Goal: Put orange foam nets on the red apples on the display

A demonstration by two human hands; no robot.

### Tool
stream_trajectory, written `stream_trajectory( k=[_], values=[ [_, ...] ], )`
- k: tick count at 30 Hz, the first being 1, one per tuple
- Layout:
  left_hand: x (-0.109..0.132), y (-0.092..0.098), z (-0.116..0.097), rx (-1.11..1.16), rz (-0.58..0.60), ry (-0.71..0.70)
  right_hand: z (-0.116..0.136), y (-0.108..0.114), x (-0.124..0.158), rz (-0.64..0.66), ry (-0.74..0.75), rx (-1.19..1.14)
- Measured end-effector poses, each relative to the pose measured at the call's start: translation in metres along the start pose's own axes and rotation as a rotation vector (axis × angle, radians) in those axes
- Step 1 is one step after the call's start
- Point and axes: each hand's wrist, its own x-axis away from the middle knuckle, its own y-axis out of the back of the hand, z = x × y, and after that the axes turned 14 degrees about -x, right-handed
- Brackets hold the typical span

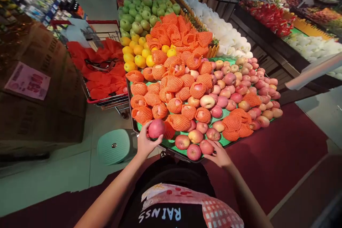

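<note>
In my left hand [146, 142] is a red apple [156, 128], gripped at the front left edge of the fruit display. My right hand [220, 155] has its fingers curled round another apple [206, 146] at the front edge. Several bare apples [196, 136] lie between the two hands on the green mat [173, 146]. Behind my left hand sit apples wrapped in orange foam nets [159, 110]. A few foam nets [236, 123] lie in a heap beyond my right hand, and a larger pile of nets [179, 32] rests farther back.
Oranges [140, 61] and green apples [137, 16] fill the display's back left. A shopping cart [107, 100] with orange nets stands to the left, near a mint-green stool [114, 146]. Stacked cardboard boxes [40, 107] are at far left. White-wrapped fruit [227, 34] lies behind on the right.
</note>
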Motion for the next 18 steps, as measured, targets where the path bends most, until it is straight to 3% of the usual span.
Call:
stream_trajectory(
  k=[3, 6, 9, 11, 14, 16, 18],
  values=[
    [-0.032, 0.008, 0.011, 0.006, 0.010, 0.036, 0.026, 0.005, -0.005, -0.072, -0.070, 0.174],
    [-0.058, 0.010, 0.014, 0.012, 0.019, -0.024, 0.087, -0.018, -0.031, -0.234, 0.152, 0.303],
    [-0.074, 0.008, 0.012, 0.016, 0.010, -0.090, 0.147, -0.062, -0.073, -0.089, 0.368, 0.415],
    [-0.081, 0.004, 0.008, 0.015, 0.017, -0.136, 0.169, -0.087, -0.099, -0.042, 0.380, 0.561],
    [-0.091, -0.002, 0.004, 0.010, 0.057, -0.195, 0.175, -0.099, -0.116, -0.019, 0.370, 0.644],
    [-0.097, -0.007, 0.003, -0.024, 0.109, -0.247, 0.169, -0.085, -0.110, -0.096, 0.366, 0.548],
    [-0.103, -0.011, 0.005, -0.104, 0.180, -0.317, 0.160, -0.055, -0.098, -0.290, 0.329, 0.401]
  ],
)
